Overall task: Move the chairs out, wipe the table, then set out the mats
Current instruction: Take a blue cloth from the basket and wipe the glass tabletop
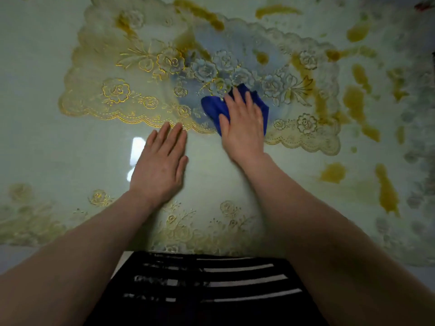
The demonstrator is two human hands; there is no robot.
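Both forearms are bare to the lower edge of the view, with no sleeves showing. The left hand [160,161] and right hand [242,123] wear no rings or gloves. At the waist is a black garment [211,288] with thin white horizontal stripes.

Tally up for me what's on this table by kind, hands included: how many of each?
Hands: 2, the left hand flat on the table, the right hand pressing the cloth.
Blue cloth: 1.
Lace mats in full view: 1.
Total: 4.
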